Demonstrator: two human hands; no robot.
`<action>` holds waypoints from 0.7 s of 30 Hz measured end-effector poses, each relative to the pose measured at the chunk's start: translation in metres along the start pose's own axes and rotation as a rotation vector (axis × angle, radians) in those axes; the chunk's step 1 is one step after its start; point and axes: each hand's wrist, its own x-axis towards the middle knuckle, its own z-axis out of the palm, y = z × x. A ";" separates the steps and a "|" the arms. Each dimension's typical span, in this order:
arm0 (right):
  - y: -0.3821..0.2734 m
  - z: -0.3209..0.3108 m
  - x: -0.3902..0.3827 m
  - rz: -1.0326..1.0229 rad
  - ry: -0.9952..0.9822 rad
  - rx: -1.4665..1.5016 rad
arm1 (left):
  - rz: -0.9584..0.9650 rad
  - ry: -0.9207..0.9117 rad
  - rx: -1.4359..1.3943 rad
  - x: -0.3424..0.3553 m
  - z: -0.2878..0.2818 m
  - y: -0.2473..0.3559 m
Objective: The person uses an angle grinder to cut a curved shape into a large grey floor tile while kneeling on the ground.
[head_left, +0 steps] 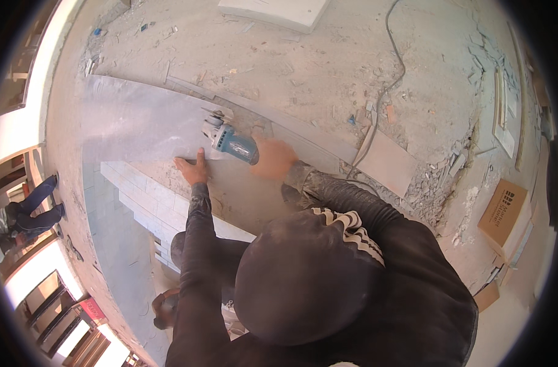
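Your right hand is wrapped around the teal, cylindrical angle grinder, at the flat grey slab's right end. Your left hand, fingers spread, rests at its near edge; steady the slab, fingers clear of the disc.

Dusty, beige-grey rough floor strewn with stone pieces and debris.
Directly on it, a large, flat, smooth grey slab lies at the left, with long, narrow grey stone strips running slantwise to its right. Beyond their right end lies a flat, pinkish-beige square tile, a thin grey cable trailing past its left side. A heap of broken grey rubble spreads beside the tile; a thick white rectangular slab lies at the top, a brown cardboard box at the far right.
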 end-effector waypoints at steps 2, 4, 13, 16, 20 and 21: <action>0.001 -0.002 0.003 -0.017 -0.053 0.040 | -0.019 0.000 0.013 -0.002 -0.001 -0.002; 0.003 0.001 0.006 -0.053 -0.050 0.047 | -0.043 -0.026 0.009 -0.004 -0.002 -0.003; 0.011 0.006 0.014 -0.056 -0.062 0.030 | -0.060 -0.024 -0.033 -0.013 -0.002 -0.007; 0.011 0.007 0.017 -0.044 -0.051 0.011 | -0.039 -0.056 -0.037 -0.012 -0.006 -0.006; 0.013 0.008 0.020 -0.036 -0.083 -0.005 | -0.013 -0.045 -0.069 -0.014 -0.008 -0.005; 0.014 0.009 0.020 -0.035 -0.086 -0.004 | -0.009 -0.029 -0.082 -0.014 -0.008 -0.004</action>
